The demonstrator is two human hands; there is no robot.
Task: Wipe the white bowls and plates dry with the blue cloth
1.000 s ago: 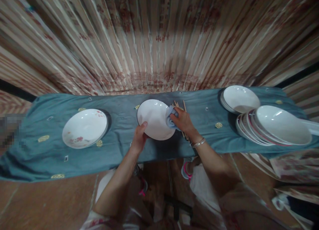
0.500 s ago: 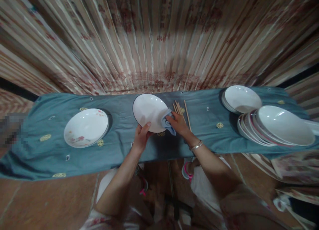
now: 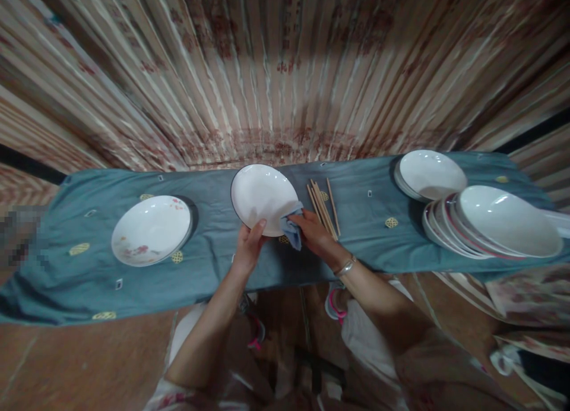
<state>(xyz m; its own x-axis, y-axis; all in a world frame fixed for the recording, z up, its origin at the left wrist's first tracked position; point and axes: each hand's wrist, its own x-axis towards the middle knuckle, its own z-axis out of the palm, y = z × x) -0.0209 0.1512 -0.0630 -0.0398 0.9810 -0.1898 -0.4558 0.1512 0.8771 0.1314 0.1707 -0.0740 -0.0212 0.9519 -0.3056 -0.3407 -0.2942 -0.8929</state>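
A white plate with a dark rim (image 3: 262,191) is held tilted above the table's middle. My left hand (image 3: 250,244) grips its lower edge, thumb on top and the other fingers mostly hidden beneath. My right hand (image 3: 317,231) is closed on a folded blue cloth (image 3: 293,225), which lies against the plate's lower right rim. Just beyond that hand several wooden chopsticks (image 3: 321,208) lie on the tablecloth, one set slightly apart from the bunch.
Floral plates (image 3: 151,230) are stacked on the left of the blue-green tablecloth (image 3: 214,262). To the right stand a stack of white dishes (image 3: 431,173) and a leaning stack of bowls (image 3: 507,221). A pleated curtain (image 3: 276,90) hangs behind the table.
Around the plate's rim the cloth has shifted a little left and down with my right hand. The plate and my left hand have moved slightly left.
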